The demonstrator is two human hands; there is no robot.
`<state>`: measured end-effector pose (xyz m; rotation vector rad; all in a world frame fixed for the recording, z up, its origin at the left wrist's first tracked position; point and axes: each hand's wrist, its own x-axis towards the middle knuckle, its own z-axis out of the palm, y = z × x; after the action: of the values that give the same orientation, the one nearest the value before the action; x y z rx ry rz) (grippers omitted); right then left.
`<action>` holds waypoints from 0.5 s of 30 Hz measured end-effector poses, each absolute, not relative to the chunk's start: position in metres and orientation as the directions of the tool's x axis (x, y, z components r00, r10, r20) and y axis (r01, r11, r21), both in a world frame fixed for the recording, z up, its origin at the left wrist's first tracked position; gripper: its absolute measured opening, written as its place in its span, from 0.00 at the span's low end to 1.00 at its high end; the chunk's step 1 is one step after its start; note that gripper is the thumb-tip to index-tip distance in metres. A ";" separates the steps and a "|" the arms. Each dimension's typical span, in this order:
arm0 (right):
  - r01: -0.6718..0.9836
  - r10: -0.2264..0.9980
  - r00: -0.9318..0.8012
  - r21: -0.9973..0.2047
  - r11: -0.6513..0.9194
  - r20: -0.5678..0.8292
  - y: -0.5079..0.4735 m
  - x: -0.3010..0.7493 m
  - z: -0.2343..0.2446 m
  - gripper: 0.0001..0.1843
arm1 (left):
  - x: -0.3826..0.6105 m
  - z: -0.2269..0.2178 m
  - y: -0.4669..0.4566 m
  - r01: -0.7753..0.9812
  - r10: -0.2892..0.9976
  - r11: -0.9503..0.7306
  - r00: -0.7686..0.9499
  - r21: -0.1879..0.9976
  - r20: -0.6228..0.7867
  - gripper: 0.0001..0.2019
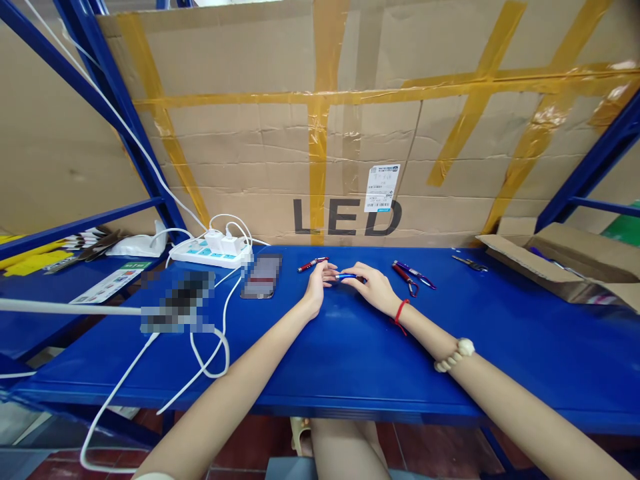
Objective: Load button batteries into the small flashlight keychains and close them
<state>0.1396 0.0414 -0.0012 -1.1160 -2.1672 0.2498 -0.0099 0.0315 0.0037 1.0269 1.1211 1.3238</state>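
1. Currently both hands meet over the middle of the blue surface [350, 360], holding one slim blue tube [346, 276] between them just above it.
2. The left hand [317, 283] has its fingers loosely curled, with the tips closed on the tube's left end. The right hand [375, 288] pinches the other end between thumb and forefinger. The exact contact is too small to make out.
3. This looks like a two-handed fitting or twisting of the tube, with each hand taking one end.
4. Any next move would call for a steady counter-grip, since the piece is thin and could slip.
5. A similar red tube [313, 264] lies just beyond the left hand, and a red and purple pair [413, 276] lies beside the right.
6. An open cardboard box [565, 260] sits at the far right, and a power strip [210, 253] at the left.
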 end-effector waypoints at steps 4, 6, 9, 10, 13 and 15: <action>0.639 0.774 -0.406 -0.454 0.621 0.486 0.043 0.141 -0.003 0.13 | -0.009 0.003 0.032 -0.177 0.998 0.006 -0.055 0.984 -0.016 0.17; 0.632 0.771 -0.411 -0.456 0.626 0.487 0.044 0.141 -0.003 0.14 | -0.009 0.002 0.032 -0.167 0.998 -0.002 -0.060 0.986 -0.008 0.17; 0.621 0.765 -0.424 -0.459 0.635 0.485 0.045 0.142 -0.004 0.14 | -0.009 0.003 0.031 -0.162 0.998 -0.001 -0.066 0.987 -0.009 0.17; 0.619 0.764 -0.427 -0.460 0.637 0.484 0.045 0.142 -0.004 0.14 | -0.009 0.003 0.031 -0.162 0.998 0.002 -0.067 0.987 -0.013 0.17; 0.611 0.765 -0.430 -0.469 0.637 0.479 0.045 0.141 -0.005 0.15 | -0.008 0.004 0.031 -0.161 0.998 0.005 -0.065 0.987 -0.016 0.17; 0.600 0.765 -0.429 -0.482 0.639 0.480 0.045 0.140 -0.005 0.15 | -0.008 0.003 0.032 -0.157 0.998 0.000 -0.067 0.988 -0.011 0.17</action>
<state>0.1402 0.0448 -0.0050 -1.0585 -2.1725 0.3103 -0.0081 0.0318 0.0026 1.0557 1.1431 1.3247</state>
